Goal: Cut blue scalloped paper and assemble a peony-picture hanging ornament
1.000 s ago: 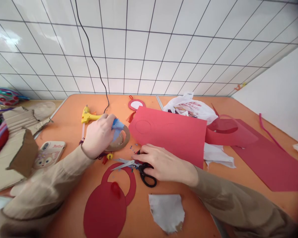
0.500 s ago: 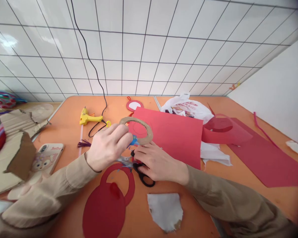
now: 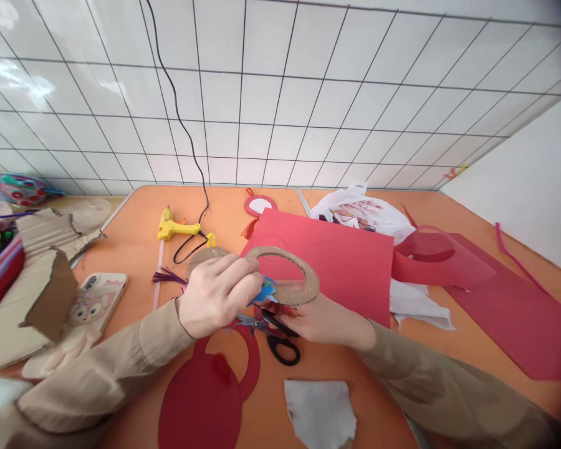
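My left hand (image 3: 222, 292) is closed round the cardboard piece, whose ring (image 3: 303, 274) sticks out to the right and whose other rounded end (image 3: 204, 257) shows behind the fingers. A bit of blue material (image 3: 266, 290) lies against the cardboard beside my fingertips. Partly behind the ring, my right hand (image 3: 330, 319) has its fingers mostly hidden; what it grips cannot be made out. Black-handled scissors (image 3: 284, 350) are just below it, their blades pointing left. Under them lie a red ring (image 3: 252, 368) and a dark red disc (image 3: 200, 402).
A yellow glue gun (image 3: 177, 228), its cord and a phone (image 3: 96, 305) lie left, near cut cardboard (image 3: 9, 312). Red sheets (image 3: 346, 262), a plastic bag (image 3: 369, 212) and white scraps (image 3: 421, 304) are right. A grey-white piece (image 3: 321, 415) is in front.
The cardboard ring has tilted and shifted right and down in my left hand, and its other end now shows. My right hand has moved behind the ring. The whole view has shifted slightly.
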The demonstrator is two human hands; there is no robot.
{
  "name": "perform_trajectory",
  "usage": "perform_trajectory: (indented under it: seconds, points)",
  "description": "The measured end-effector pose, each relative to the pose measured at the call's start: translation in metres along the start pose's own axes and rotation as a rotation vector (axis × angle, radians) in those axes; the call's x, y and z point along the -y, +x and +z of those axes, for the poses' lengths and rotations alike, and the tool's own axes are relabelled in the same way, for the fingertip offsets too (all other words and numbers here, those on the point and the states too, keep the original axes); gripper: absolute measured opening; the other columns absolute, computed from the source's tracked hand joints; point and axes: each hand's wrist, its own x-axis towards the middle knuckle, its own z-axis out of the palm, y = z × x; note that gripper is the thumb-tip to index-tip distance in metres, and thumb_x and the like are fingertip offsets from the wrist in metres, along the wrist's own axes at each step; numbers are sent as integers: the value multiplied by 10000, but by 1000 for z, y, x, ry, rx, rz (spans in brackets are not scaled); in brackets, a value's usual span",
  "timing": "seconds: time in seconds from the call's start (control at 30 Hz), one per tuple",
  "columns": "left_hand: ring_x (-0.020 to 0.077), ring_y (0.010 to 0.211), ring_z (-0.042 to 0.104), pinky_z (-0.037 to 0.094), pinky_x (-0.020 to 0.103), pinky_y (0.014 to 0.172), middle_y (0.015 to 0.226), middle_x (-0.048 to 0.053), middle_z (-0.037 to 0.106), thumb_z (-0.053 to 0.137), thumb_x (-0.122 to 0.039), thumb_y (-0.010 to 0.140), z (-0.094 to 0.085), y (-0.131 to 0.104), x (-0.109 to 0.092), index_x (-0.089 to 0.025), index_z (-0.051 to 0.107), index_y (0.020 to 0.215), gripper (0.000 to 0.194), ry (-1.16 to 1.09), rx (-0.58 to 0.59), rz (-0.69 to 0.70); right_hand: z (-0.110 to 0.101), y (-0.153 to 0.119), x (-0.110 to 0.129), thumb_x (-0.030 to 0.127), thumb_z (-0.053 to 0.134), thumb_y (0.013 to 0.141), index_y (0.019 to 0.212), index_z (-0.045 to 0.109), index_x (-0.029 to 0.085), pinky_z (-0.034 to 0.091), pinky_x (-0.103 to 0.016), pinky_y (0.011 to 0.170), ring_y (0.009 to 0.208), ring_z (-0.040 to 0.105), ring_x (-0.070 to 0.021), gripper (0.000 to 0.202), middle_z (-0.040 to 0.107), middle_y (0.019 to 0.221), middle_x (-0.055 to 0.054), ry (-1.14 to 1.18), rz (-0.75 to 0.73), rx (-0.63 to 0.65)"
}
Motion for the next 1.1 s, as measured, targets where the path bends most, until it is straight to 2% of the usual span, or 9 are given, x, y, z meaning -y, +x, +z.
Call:
perform_trajectory:
  seconds: [0.1,0.23,0.3,0.4,0.5,0.6,0.87,1.0,1.1]
  points:
    - [164,722,645,513,286,699,888,60,722,591,-297,921,-2,0,2,-235,615,823,119,30,-7,17,-4,-1,-1,138,481,933,1220,662,217,447,-360,1053,1215,580,-208,348,660,1294,-66,23,-49,104]
    - [160,738,654,498,266,667,876,52,720,594,-187,911,-6,6,1,-216,581,896,35,216,-45,146,-2,-2,-7,182,548,915,1044,724,188,498,-343,938,1055,637,-205,218,710,1099,-74,108,39,130]
    - [157,723,645,491,266,656,852,47,711,572,-126,909,-7,9,-1,-205,564,889,82,288,-79,209,-1,-1,-9,240,678,831,1029,700,179,533,-318,800,899,654,-192,208,696,997,-67,349,95,80]
    - [166,682,624,483,287,631,820,65,697,526,-73,906,-7,11,-6,-182,564,868,122,401,-55,357,-2,0,-11,457,809,699,1127,639,206,519,-260,578,721,655,-167,525,684,897,-41,928,132,62]
    - [158,608,588,447,281,557,780,76,683,474,-57,918,-4,11,-8,-158,567,863,148,461,55,467,-4,2,-8,578,707,787,1009,670,209,468,-212,470,583,618,-127,432,672,752,-15,1307,212,-145]
    - [144,581,566,434,271,549,789,68,681,441,-68,942,-3,11,-8,-162,562,852,177,347,176,366,-4,3,-4,477,736,797,839,688,176,456,-198,450,506,577,-95,307,659,683,-6,1370,322,-322]
    - [157,749,662,519,251,676,881,87,720,509,-95,901,-12,18,-5,-178,659,846,180,-279,251,39,-7,4,-2,477,743,719,702,656,153,388,-220,405,461,528,-101,336,596,621,-3,1262,435,-454]
    - [165,700,662,516,264,616,798,44,727,631,-185,875,-19,21,-6,-198,695,792,105,-249,-87,-351,-9,6,-4,395,728,689,741,629,157,320,-209,394,461,474,-82,263,569,646,11,1106,511,-614]
    - [188,776,674,528,310,691,902,49,739,674,-154,844,-20,18,-5,-212,717,861,75,46,-377,-286,-6,7,0,348,722,709,914,655,158,327,-204,422,485,478,-87,288,601,648,14,955,521,-442]
